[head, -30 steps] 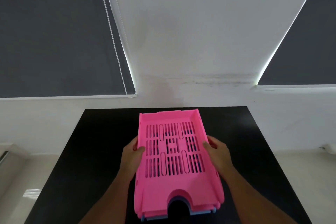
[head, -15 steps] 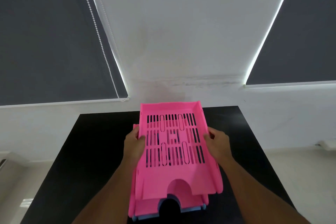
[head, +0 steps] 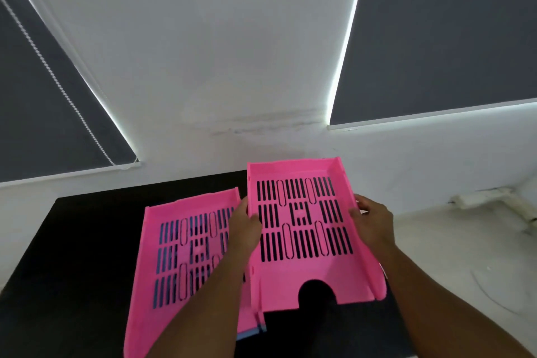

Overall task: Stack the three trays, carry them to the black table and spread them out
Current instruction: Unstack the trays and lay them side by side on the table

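Note:
I hold a pink slotted tray [head: 303, 267] over the right half of the black table [head: 72, 256]. My left hand [head: 245, 229] grips its left wall and my right hand [head: 372, 222] grips its right wall. To its left a second pink tray [head: 180, 270] lies on the table, and a blue tray [head: 251, 332] under it shows only as a thin edge at the near right corner. My left forearm crosses over the second pink tray.
A white wall [head: 218, 67] rises behind the table, with dark roller blinds [head: 450, 38] on both sides and a bead chain [head: 58, 84] on the left one. Pale floor [head: 465, 256] lies to the right of the table.
The top pink tray has come off the stack and moved to the right in both hands. The second pink tray and the blue one stay on the table at the left.

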Demonstrator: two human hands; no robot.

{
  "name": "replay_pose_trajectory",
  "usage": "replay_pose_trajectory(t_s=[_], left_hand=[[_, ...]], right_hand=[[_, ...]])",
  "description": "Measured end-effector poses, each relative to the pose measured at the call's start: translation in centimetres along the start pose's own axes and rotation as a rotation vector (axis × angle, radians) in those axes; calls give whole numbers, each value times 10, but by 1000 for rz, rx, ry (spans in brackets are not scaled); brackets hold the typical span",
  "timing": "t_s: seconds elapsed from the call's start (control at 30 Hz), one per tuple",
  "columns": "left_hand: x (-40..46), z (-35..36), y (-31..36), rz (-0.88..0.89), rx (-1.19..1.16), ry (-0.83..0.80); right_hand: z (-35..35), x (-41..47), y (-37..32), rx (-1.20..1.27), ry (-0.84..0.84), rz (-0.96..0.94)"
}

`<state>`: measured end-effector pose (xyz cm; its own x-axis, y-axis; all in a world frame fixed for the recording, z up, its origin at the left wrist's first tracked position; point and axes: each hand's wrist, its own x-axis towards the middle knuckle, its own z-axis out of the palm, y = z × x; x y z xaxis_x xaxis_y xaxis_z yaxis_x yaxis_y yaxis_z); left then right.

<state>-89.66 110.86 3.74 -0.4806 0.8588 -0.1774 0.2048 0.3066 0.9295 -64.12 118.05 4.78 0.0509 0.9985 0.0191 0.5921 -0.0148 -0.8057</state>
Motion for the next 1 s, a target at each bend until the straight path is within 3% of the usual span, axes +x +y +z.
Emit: replay_pose_trajectory(t_s=[0.4,0.83,1.0], left_hand=[[10,65,-38,-178,153,13],[20,74,-56,-290,164,34],[22,64,-50,-252,148,-15]], right_hand=[[12,33,70,-24,-81,121],[36,33,82,-42,-173,193],[35,30,73,-92,-188,164]])
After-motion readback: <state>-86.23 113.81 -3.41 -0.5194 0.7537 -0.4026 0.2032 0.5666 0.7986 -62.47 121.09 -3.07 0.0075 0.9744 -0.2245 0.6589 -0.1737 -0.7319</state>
